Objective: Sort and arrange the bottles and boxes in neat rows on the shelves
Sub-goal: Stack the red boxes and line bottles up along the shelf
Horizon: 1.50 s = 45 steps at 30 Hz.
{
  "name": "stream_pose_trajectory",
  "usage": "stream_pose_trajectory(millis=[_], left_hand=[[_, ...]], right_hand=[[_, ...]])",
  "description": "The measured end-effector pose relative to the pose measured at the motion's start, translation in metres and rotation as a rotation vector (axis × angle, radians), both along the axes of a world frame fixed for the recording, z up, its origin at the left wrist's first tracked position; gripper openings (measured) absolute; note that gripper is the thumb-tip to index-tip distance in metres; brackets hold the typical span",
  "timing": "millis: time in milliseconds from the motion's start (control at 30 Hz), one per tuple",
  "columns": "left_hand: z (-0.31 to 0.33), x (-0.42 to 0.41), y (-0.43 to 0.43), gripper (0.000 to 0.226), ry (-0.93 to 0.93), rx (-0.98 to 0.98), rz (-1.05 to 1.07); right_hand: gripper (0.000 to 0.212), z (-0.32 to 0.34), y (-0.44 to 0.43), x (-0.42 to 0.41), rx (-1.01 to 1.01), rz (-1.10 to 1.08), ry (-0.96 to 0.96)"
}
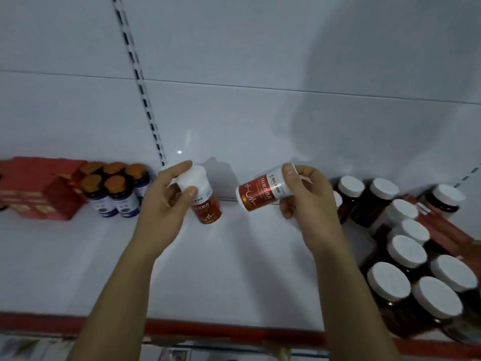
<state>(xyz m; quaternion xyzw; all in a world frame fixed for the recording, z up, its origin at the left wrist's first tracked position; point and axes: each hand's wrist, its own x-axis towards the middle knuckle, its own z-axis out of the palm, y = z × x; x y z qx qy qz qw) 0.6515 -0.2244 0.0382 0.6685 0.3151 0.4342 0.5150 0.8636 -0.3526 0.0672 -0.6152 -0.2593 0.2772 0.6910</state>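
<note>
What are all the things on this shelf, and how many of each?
left red-label bottle: one, red with a white cap, middle of the shelf
right red-label bottle: one, red and white, tilted, middle
orange-capped bottles: five, purple labels, left, in two rows
red boxes: several, too blurred to count, far left
white-capped dark bottles: about ten, right side
red packs: count unclear, right, among the dark bottles
shelf: one, white with a red front edge
left hand: one, grips the left red-label bottle by its cap
right hand: one, holds the right red-label bottle
</note>
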Motion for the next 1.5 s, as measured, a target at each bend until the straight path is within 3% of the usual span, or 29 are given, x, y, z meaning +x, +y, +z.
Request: stream_pose_trajectory(millis=[133, 300, 500, 800, 967, 1067, 1200, 1267, 1367, 1500], left_hand=[[-0.016, -0.053, 0.032, 0.042, 0.049, -0.028, 0.071], [-0.031, -0.079, 0.052, 0.044, 0.068, 0.021, 0.049], [-0.047, -0.076, 0.075, 0.049, 0.108, 0.087, -0.06], [-0.065, -0.082, 0.083, 0.043, 0.104, 0.124, -0.206], [-0.077, -0.085, 0.083, 0.072, 0.122, 0.007, -0.289], [-0.081, -0.082, 0.081, 0.098, 0.192, 0.082, -0.316], [-0.081, -0.079, 0.078, 0.116, 0.291, 0.144, -0.284], [-0.084, -0.078, 0.079, 0.114, 0.282, 0.133, -0.255], [-0.086, -0.078, 0.081, 0.108, 0.24, 0.088, -0.244], [-0.087, -0.081, 0.084, 0.097, 0.234, 0.037, -0.22]], right_hand=[[0.037, -0.021, 0.046, -0.027, -0.1, 0.075, -0.078], [0.039, -0.037, 0.092, -0.034, -0.251, 0.049, -0.507], [0.045, -0.047, 0.119, -0.038, -0.364, 0.126, -0.784], [0.042, -0.062, 0.129, -0.055, -0.414, 0.105, -0.889], [0.041, -0.063, 0.126, -0.06, -0.434, 0.104, -0.904], [0.045, -0.061, 0.121, -0.067, -0.46, 0.064, -0.918], [0.033, -0.051, 0.114, -0.095, -0.244, -0.128, -0.984], [0.026, -0.045, 0.116, -0.111, -0.149, 0.015, -1.012], [0.032, -0.044, 0.126, -0.133, -0.199, 0.351, -0.991], [0.036, -0.048, 0.137, -0.144, -0.271, 0.424, -0.967]])
